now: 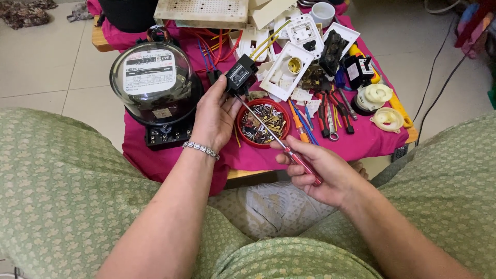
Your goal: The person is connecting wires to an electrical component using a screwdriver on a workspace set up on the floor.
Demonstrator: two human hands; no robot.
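My left hand (214, 111) holds a small black electrical box (240, 75) with yellow wires running from its top. My right hand (320, 168) grips a screwdriver with a red translucent handle (305, 164). Its long metal shaft (258, 121) slants up to the left, and the tip meets the underside of the black box. A bracelet sits on my left wrist. Both hands hover above a small table covered with a pink cloth (361, 139).
A round glass-domed electricity meter (155, 85) stands left of my hand. A red dish of screws (263, 123) lies under the shaft. White socket plates (287, 72), pliers (328, 113), screwdrivers, white round fittings (382, 106) and a white cup (323, 13) crowd the table. My green-clad knees flank it.
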